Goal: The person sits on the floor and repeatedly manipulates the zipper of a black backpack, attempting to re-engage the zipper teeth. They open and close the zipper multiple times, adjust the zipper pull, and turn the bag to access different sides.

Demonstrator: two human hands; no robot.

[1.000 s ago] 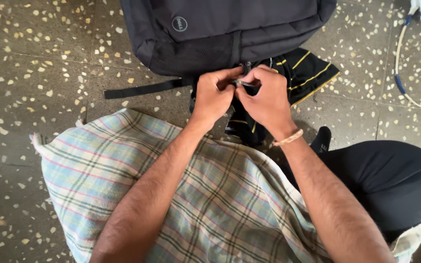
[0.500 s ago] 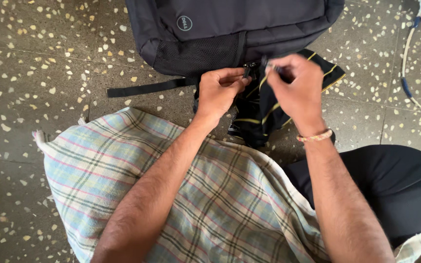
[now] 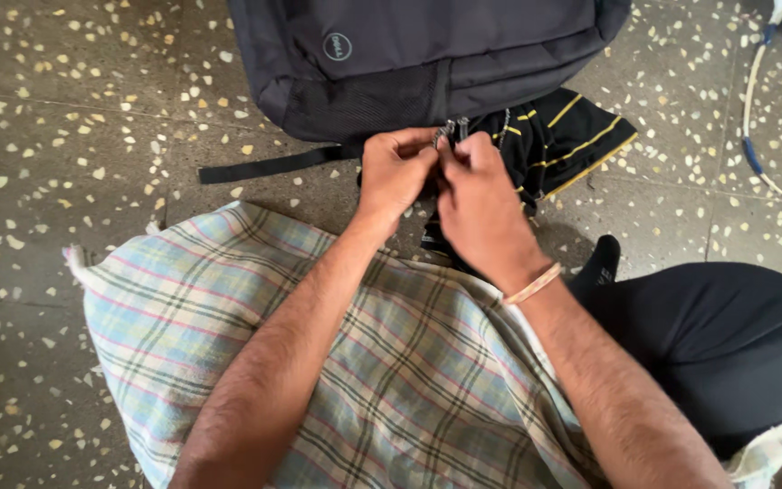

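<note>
Down on the speckled floor [image 3: 74, 109] lies a black backpack [image 3: 427, 54], and both hands meet at its near edge. Left hand [image 3: 397, 172] is closed, its fingertips pinching the small metal zip pulls [image 3: 452, 129] that stick up just above the knuckles. Right hand [image 3: 481, 204] is pressed against the left one, thumb and forefinger also pinched at the same zip pulls, so the two hands touch each other. A thin band [image 3: 533, 283] sits round the right wrist. Just beside the right hand, partly under the backpack, is a black cloth with yellow stripes [image 3: 572, 136]. A black strap [image 3: 269, 165] runs from the backpack out to the left across the floor. Both forearms reach forward over a checked cloth [image 3: 228, 308] in pale blue, green and pink that covers the lap. To the right, a leg in dark trousers [image 3: 726, 344] is folded on the floor. A white cord with a blue part [image 3: 753, 136] curves along the far right edge, well apart from the hands
</note>
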